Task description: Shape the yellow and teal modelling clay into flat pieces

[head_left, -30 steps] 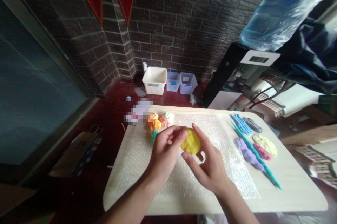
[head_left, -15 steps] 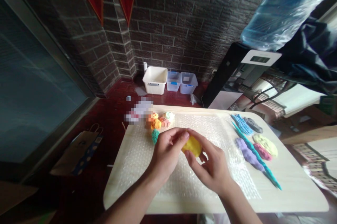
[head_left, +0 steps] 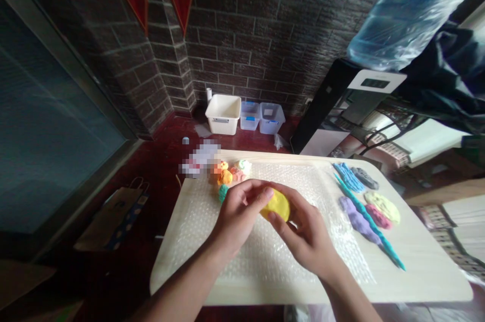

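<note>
A flattened, rounded piece of yellow modelling clay (head_left: 278, 205) is held between both hands, above a sheet of bubble wrap (head_left: 265, 256). My left hand (head_left: 239, 213) grips its left side, thumb on the near face. On the right side, my right hand (head_left: 306, 226) pinches it with the thumb at the lower edge and the fingers behind, partly hidden. Just beyond my left hand lie a green clay lump (head_left: 223, 193), an orange lump (head_left: 225, 177) and a pinkish one (head_left: 238, 175).
On the table's right lie a long teal clay roll (head_left: 366, 216), purple clay (head_left: 356, 216), blue strands (head_left: 348, 178), grey clay (head_left: 364, 178), pale yellow clay (head_left: 382, 206) and pink clay (head_left: 379, 217). Bins (head_left: 223, 125) stand by the wall; a water dispenser (head_left: 322, 110) is at right.
Both hands stay close together around the yellow clay. The right fingers and thumb have shifted slightly on it, and more of its face now shows.
</note>
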{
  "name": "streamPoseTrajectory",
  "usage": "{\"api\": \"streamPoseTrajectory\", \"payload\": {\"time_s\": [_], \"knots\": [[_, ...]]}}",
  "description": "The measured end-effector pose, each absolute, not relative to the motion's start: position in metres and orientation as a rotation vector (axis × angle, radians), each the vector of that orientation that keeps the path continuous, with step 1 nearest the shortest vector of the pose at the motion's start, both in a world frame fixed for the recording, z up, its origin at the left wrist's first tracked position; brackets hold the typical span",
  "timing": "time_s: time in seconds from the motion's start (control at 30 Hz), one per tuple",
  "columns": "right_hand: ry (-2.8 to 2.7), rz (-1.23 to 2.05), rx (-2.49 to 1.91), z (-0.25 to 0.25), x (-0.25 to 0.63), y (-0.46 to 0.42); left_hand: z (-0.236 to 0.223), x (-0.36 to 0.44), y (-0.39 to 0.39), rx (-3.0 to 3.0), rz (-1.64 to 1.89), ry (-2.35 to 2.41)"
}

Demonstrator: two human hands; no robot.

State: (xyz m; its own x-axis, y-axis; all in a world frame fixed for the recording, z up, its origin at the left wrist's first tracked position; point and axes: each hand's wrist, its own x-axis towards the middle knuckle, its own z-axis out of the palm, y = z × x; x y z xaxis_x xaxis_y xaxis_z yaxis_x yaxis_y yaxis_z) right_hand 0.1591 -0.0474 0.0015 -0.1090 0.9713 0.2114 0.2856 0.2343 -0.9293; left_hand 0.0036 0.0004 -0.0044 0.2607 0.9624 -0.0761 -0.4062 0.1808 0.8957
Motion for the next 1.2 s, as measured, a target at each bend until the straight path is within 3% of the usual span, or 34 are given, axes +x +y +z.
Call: {"api": "streamPoseTrajectory", "payload": {"time_s": [0.23,0.5,0.9,1.2], "knots": [[-1.533,0.927,-1.178,-0.004,0.16,-0.048,-0.001,0.001,0.001,0.903,1.121,0.768],[-1.735,0.613,-1.282,-0.004,0.164,-0.045,-0.002,0.003,0.0,0.877,1.149,0.782],[-1.559,0.742,-1.237,-0.007,0.16,-0.045,-0.004,0.005,-0.002,0.828,1.18,0.809],[-1.619,0.63,-1.29,-0.01,0.163,-0.044,-0.003,0.005,-0.001,0.904,1.111,0.817]]}}
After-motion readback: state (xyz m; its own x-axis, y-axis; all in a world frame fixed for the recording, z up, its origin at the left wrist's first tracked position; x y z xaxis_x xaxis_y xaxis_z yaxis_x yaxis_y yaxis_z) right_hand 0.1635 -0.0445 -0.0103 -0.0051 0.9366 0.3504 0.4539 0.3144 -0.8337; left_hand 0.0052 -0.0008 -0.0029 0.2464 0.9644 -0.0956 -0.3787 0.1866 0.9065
